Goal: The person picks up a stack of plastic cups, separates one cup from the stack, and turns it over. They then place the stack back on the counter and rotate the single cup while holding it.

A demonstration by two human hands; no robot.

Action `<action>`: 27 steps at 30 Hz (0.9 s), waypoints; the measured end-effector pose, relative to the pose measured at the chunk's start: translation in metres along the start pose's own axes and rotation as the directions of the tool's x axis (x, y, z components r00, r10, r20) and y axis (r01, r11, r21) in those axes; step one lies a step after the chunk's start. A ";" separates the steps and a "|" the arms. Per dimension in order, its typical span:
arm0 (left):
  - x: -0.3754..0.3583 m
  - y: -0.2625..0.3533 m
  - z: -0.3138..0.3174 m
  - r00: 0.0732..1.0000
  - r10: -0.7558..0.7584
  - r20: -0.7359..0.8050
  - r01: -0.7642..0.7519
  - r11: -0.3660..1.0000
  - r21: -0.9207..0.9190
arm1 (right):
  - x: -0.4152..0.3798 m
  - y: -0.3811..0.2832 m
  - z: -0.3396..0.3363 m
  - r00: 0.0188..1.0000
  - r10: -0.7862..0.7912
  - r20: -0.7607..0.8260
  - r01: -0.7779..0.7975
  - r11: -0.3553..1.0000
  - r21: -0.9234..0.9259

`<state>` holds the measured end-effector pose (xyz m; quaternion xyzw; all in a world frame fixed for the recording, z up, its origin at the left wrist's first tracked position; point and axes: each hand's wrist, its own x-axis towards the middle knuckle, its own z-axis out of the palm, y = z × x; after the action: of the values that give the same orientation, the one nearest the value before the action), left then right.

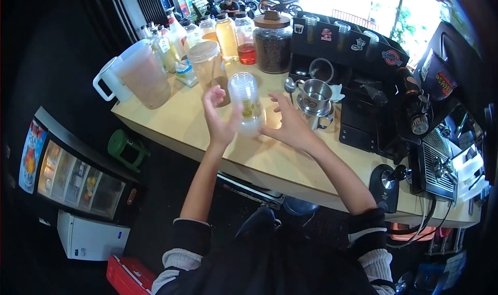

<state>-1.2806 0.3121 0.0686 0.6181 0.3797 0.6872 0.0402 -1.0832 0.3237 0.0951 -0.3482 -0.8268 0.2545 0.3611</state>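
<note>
A stack of clear plastic cups (pixel 243 94) with yellowish print stands upright near the front of the counter. My left hand (pixel 220 120) is at the stack's left side, its fingers curved and spread apart. On the other side is my right hand (pixel 291 123), thumb and fingers wide apart, with the thumb tip near the base of the cups. Neither hand is closed around the stack. Right behind the cups is a clear lidded jar (pixel 209 69) with brown powder. A metal drip coffee filter (pixel 315 95) sits just beyond my right hand.
Pitchers (pixel 142 74) and syrup bottles (pixel 226 36) line the counter's left and back. A jar of coffee beans (pixel 272 43) stands beside a black organizer (pixel 353 41). An espresso machine (pixel 436 160) takes up the right end. A drinks fridge (pixel 78 176) and green stool (pixel 126 149) are at left.
</note>
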 end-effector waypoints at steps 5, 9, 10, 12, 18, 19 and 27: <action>-0.036 -0.020 -0.017 0.919 -0.230 0.320 0.205 0.973 0.109 | 0.016 0.031 0.051 0.997 0.071 0.010 -0.072 0.995 0.070; -0.039 -0.041 -0.013 0.834 -0.333 0.441 0.356 0.934 0.032 | 0.027 0.036 0.079 0.995 0.036 -0.089 -0.001 0.930 0.368; -0.039 -0.048 -0.011 0.810 -0.387 0.442 0.427 0.904 0.009 | 0.029 0.036 0.084 0.995 0.034 -0.091 0.001 0.932 0.362; -0.037 -0.056 -0.009 0.827 -0.383 0.410 0.395 0.917 0.060 | 0.030 0.038 0.093 0.981 0.096 -0.170 -0.028 0.930 0.368; -0.018 -0.033 -0.014 0.701 -0.479 0.528 0.529 0.846 0.065 | 0.016 0.017 0.099 0.938 0.184 -0.295 -0.064 0.925 0.376; -0.023 -0.037 -0.014 0.739 -0.466 0.486 0.469 0.874 0.124 | 0.013 0.022 0.100 0.931 0.238 -0.278 -0.144 0.936 0.321; -0.017 -0.038 -0.024 0.747 -0.392 0.537 0.392 0.912 0.120 | 0.012 0.027 0.100 0.941 0.173 -0.291 -0.074 0.944 0.321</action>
<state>-1.3133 0.3187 0.0341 0.6955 0.4727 0.4563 0.2908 -1.1559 0.3327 0.0205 -0.3761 -0.6851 0.3428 0.5212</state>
